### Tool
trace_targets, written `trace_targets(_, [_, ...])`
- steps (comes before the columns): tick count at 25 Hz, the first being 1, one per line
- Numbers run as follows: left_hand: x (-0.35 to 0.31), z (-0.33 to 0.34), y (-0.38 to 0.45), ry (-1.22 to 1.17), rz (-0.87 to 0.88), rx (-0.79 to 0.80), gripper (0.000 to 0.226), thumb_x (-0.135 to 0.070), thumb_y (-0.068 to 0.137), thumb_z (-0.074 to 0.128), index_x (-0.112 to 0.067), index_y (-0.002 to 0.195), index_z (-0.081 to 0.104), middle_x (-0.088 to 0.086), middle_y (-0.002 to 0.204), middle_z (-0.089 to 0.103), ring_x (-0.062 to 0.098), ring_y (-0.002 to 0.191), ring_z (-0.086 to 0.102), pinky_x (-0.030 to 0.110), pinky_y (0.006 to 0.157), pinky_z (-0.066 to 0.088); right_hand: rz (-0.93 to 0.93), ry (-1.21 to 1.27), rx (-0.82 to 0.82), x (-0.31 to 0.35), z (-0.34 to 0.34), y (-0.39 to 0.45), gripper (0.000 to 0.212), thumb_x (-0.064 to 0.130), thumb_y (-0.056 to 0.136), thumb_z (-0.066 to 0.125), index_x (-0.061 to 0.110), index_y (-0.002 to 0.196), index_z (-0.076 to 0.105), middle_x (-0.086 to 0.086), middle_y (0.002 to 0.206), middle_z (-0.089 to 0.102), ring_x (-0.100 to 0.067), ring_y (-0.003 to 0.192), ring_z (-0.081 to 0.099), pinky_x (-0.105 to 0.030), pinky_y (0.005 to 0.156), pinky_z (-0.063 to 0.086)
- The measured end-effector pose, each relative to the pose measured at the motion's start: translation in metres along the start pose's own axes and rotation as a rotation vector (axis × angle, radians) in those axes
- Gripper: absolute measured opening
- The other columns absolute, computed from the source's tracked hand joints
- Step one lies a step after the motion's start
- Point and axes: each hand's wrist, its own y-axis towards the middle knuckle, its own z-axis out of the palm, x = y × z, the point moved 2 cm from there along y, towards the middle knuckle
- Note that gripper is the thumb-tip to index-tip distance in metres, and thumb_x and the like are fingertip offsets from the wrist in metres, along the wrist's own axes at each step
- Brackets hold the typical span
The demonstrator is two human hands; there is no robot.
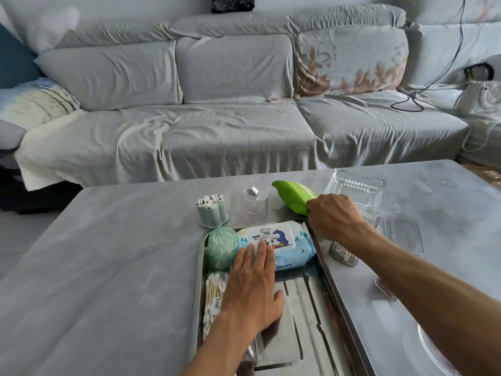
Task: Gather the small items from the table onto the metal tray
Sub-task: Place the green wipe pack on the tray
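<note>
— Right hand (334, 217) first: its grip is curled round the near end of the green packet (294, 196), which lies on the table just past the far right corner of the metal tray (333, 280). Fingers look closed on the wrapper.

— And the left hand (253, 283)?

— Flat, fingers straight and together, holding nothing. The palm lies over the tray's middle and the fingertips touch the near edge of the baby wipes pack (279, 244) at the tray's far end. I judge it steadies the tray or presses the pack back to leave room.

— What is gathered already?

— The wipes, a round green container (222, 246) at the far left corner, and a bag of cotton swabs (214, 291) along the left rim.

— Still out on the table?

— A green cup of swabs (212, 210) and a clear bottle (254, 203) beyond the tray's far edge, and a clear swab jar (344, 252) beside its right rim, partly under the right forearm. Clear plastic boxes (355, 187) sit nearer the far right corner.
</note>
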Motion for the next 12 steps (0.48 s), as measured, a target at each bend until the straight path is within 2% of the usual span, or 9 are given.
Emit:
trace_targets(2, [0.003,0.0,0.001,0.003,-0.014,0.003,0.086,-0.042,0.092,0.048,-0.009,0.155,-0.001,0.015,0.165,-0.002,0.031,0.152,0.001,0.044,0.124,-0.003,0.076,0.22,-0.079,-0.006,-0.007,-0.001,0.022,0.015,0.09,0.043,0.011,0.076,0.059,-0.013,0.079,0.068,-0.03,0.065,0.059,-0.033,0.057,0.038])
trace_targets(4, [0.005,0.002,0.0,0.008,-0.02,-0.01,0.087,-0.042,0.092,0.048,-0.011,0.155,-0.004,0.014,0.165,-0.006,0.03,0.152,-0.002,0.044,0.123,-0.003,0.187,0.545,-0.185,-0.018,-0.018,0.0,0.026,0.013,0.088,0.047,0.005,0.065,0.055,-0.016,0.065,0.062,-0.033,0.055,0.054,-0.035,0.05,0.038])
trace_targets(6, [0.006,0.005,0.0,0.03,-0.029,0.032,0.089,-0.042,0.092,0.049,-0.011,0.154,-0.007,0.013,0.164,-0.01,0.03,0.152,-0.004,0.044,0.123,-0.004,0.247,0.918,-0.304,-0.03,-0.035,-0.003,0.025,0.01,0.084,0.053,-0.001,0.062,0.058,-0.021,0.062,0.06,-0.039,0.056,0.056,-0.045,0.054,0.048])
trace_targets(8, [0.008,0.003,0.002,0.028,-0.044,0.085,0.089,-0.042,0.091,0.05,-0.012,0.155,-0.004,0.012,0.165,-0.008,0.028,0.152,-0.002,0.044,0.124,-0.001,0.261,1.345,-0.347,-0.033,-0.051,-0.015,0.022,0.003,0.087,0.055,-0.01,0.072,0.064,-0.024,0.064,0.058,-0.034,0.057,0.056,-0.045,0.062,0.054])
trace_targets(10, [0.009,-0.009,0.005,-0.095,-0.034,0.078,0.08,-0.045,0.09,0.05,-0.013,0.154,0.015,0.009,0.164,0.013,0.026,0.15,0.016,0.044,0.124,0.01,0.296,1.687,-0.374,-0.032,-0.063,-0.04,0.019,-0.004,0.087,0.054,-0.013,0.072,0.061,-0.016,0.06,0.057,-0.021,0.054,0.057,-0.035,0.059,0.057])
trace_targets(11, [0.006,-0.017,0.003,-0.279,-0.058,0.024,0.072,-0.048,0.089,0.05,-0.015,0.15,0.03,0.006,0.159,0.03,0.023,0.144,0.031,0.041,0.121,0.021,0.329,1.847,-0.367,-0.033,-0.066,-0.055,0.016,-0.003,0.084,0.057,-0.006,0.068,0.059,-0.01,0.055,0.054,-0.018,0.051,0.055,-0.031,0.054,0.056])
trace_targets(12, [0.002,-0.028,-0.003,-0.565,-0.138,-0.055,0.063,-0.05,0.089,0.05,-0.019,0.143,0.043,0.001,0.149,0.046,0.02,0.135,0.043,0.038,0.114,0.032,0.346,1.997,-0.33,-0.034,-0.065,-0.071,0.013,0.002,0.076,0.065,0.002,0.065,0.058,-0.007,0.052,0.05,-0.017,0.048,0.053,-0.029,0.05,0.054])
